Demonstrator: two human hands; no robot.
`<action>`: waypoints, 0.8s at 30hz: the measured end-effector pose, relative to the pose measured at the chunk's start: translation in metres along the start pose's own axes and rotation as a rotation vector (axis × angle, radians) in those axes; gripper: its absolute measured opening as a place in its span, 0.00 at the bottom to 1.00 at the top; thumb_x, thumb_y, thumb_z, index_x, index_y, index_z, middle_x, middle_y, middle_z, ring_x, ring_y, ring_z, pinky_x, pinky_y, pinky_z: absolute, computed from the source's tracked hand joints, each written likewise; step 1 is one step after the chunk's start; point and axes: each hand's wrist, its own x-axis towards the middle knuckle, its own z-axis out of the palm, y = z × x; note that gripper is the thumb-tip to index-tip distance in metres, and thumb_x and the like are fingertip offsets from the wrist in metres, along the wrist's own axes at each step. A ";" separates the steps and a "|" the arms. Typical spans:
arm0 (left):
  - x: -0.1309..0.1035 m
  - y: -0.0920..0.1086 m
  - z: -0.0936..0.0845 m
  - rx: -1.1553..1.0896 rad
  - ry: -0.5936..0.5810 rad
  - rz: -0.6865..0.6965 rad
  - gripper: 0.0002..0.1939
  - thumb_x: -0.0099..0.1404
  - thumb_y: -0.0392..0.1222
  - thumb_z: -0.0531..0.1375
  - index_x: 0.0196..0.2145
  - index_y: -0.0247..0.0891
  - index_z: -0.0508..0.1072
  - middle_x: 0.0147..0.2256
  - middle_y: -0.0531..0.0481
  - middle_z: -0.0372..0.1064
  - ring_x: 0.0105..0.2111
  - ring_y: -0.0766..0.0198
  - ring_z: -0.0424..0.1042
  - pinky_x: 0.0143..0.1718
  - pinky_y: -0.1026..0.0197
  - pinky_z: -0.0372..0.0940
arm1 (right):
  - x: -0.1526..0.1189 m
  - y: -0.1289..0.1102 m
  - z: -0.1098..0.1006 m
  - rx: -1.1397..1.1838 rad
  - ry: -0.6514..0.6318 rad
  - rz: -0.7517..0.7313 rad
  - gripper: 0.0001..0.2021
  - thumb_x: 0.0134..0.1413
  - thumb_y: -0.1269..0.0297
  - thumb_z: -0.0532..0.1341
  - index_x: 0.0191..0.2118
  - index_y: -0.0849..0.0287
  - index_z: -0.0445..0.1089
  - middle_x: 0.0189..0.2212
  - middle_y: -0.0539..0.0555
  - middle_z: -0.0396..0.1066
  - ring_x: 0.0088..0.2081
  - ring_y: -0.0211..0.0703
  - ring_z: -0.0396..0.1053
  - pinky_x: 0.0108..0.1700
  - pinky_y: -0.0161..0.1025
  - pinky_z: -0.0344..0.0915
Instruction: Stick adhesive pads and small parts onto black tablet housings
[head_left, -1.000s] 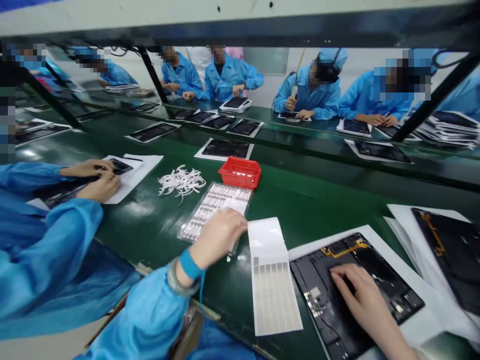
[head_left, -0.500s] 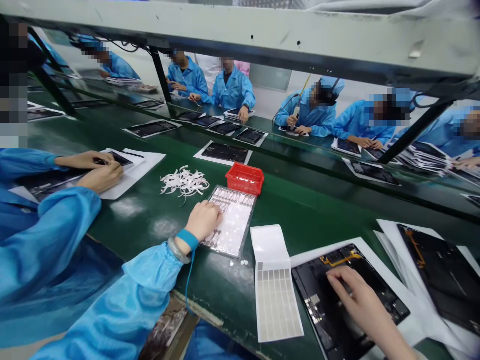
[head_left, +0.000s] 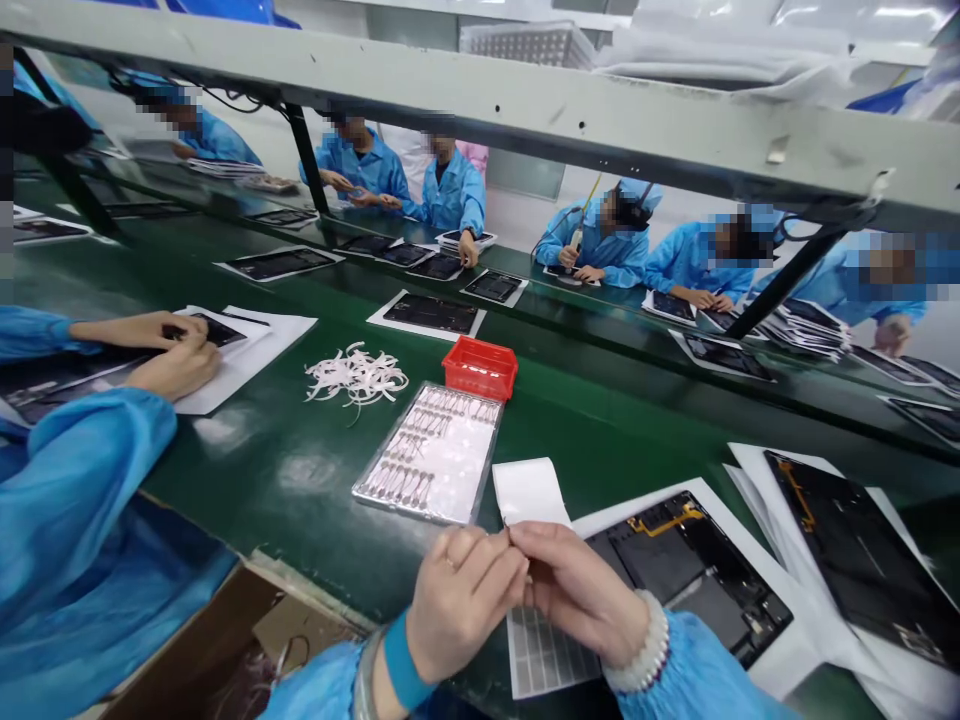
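Observation:
My left hand (head_left: 466, 592), with a blue band at the wrist, is closed, its fingertips meeting those of my right hand (head_left: 581, 590). Both hands pinch something small that I cannot make out, above the lower sheet of grey stickers (head_left: 551, 655). To the right, a black device panel (head_left: 712, 590) with an orange flex strip lies on white paper. Beyond my left hand, a clear tray (head_left: 469, 465) holds rows of small parts with thin leads. Behind it stands a red bin (head_left: 481, 369).
A pile of white strips (head_left: 355, 376) lies left of the bin. At the far left are a co-worker's hands (head_left: 176, 355) over papers. More device panels (head_left: 862, 550) lie at the right. A metal beam (head_left: 450, 90) crosses overhead; people in blue work opposite.
My left hand has left the tray and moved right and toward me. My right hand has moved left off the device panel. The two hands now meet at the fingertips.

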 end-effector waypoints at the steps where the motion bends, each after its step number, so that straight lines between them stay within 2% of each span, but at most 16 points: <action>1: -0.004 -0.001 -0.001 -0.005 -0.001 0.005 0.06 0.66 0.32 0.53 0.33 0.37 0.70 0.30 0.51 0.73 0.30 0.62 0.66 0.33 0.58 0.57 | 0.000 -0.001 0.001 -0.033 0.027 -0.003 0.15 0.36 0.58 0.73 0.26 0.63 0.72 0.20 0.47 0.66 0.23 0.29 0.63 0.27 0.28 0.62; 3: -0.008 -0.006 -0.004 -0.070 -0.026 -0.030 0.07 0.67 0.33 0.53 0.33 0.37 0.70 0.30 0.50 0.72 0.30 0.63 0.68 0.33 0.59 0.60 | 0.001 -0.003 0.001 -0.159 0.097 -0.027 0.18 0.34 0.54 0.73 0.25 0.64 0.71 0.20 0.47 0.65 0.21 0.29 0.61 0.23 0.27 0.59; 6: -0.008 -0.016 -0.007 -0.168 -0.063 -0.131 0.06 0.68 0.33 0.53 0.37 0.37 0.70 0.32 0.48 0.72 0.33 0.63 0.70 0.37 0.59 0.64 | 0.005 -0.005 0.002 -0.383 0.169 -0.141 0.22 0.36 0.47 0.70 0.23 0.63 0.68 0.19 0.47 0.65 0.20 0.29 0.59 0.20 0.27 0.54; 9: -0.008 -0.023 -0.006 -0.099 -0.070 -0.145 0.07 0.67 0.32 0.53 0.41 0.35 0.70 0.35 0.46 0.73 0.35 0.62 0.71 0.41 0.58 0.67 | 0.009 -0.004 0.000 -0.576 0.170 -0.232 0.22 0.42 0.44 0.65 0.24 0.62 0.68 0.20 0.48 0.66 0.20 0.30 0.59 0.20 0.28 0.54; 13: -0.010 -0.023 -0.002 -0.021 -0.070 -0.083 0.08 0.68 0.31 0.52 0.43 0.34 0.70 0.36 0.45 0.74 0.36 0.61 0.73 0.41 0.57 0.67 | 0.008 0.000 -0.002 -0.903 0.148 -0.363 0.14 0.55 0.55 0.57 0.28 0.61 0.70 0.23 0.49 0.70 0.22 0.32 0.60 0.26 0.32 0.58; 16: -0.009 -0.020 -0.001 -0.069 -0.116 -0.145 0.08 0.69 0.32 0.51 0.39 0.35 0.69 0.33 0.47 0.74 0.33 0.62 0.73 0.38 0.59 0.67 | 0.006 0.000 -0.002 -1.081 0.180 -0.448 0.12 0.58 0.63 0.53 0.29 0.60 0.70 0.23 0.49 0.70 0.24 0.34 0.62 0.30 0.33 0.59; 18: -0.007 -0.025 -0.001 -0.104 -0.177 -0.225 0.09 0.69 0.34 0.49 0.35 0.37 0.69 0.30 0.50 0.72 0.30 0.64 0.72 0.35 0.62 0.66 | 0.005 -0.001 -0.002 -1.108 0.193 -0.457 0.12 0.58 0.64 0.53 0.28 0.60 0.69 0.21 0.48 0.68 0.24 0.34 0.61 0.30 0.33 0.58; 21: -0.003 -0.043 -0.001 0.017 -0.227 -0.304 0.11 0.69 0.36 0.48 0.35 0.37 0.69 0.30 0.48 0.72 0.31 0.62 0.72 0.35 0.60 0.66 | 0.005 -0.005 -0.008 -1.012 0.196 -0.406 0.13 0.57 0.58 0.55 0.27 0.60 0.67 0.18 0.46 0.63 0.21 0.33 0.58 0.26 0.32 0.56; 24: 0.003 -0.054 -0.001 0.190 -0.238 -0.299 0.16 0.67 0.32 0.46 0.46 0.32 0.69 0.44 0.37 0.71 0.43 0.51 0.69 0.43 0.50 0.63 | -0.001 -0.010 -0.018 -0.858 0.199 -0.292 0.18 0.53 0.48 0.57 0.30 0.60 0.67 0.14 0.43 0.58 0.17 0.32 0.54 0.22 0.31 0.53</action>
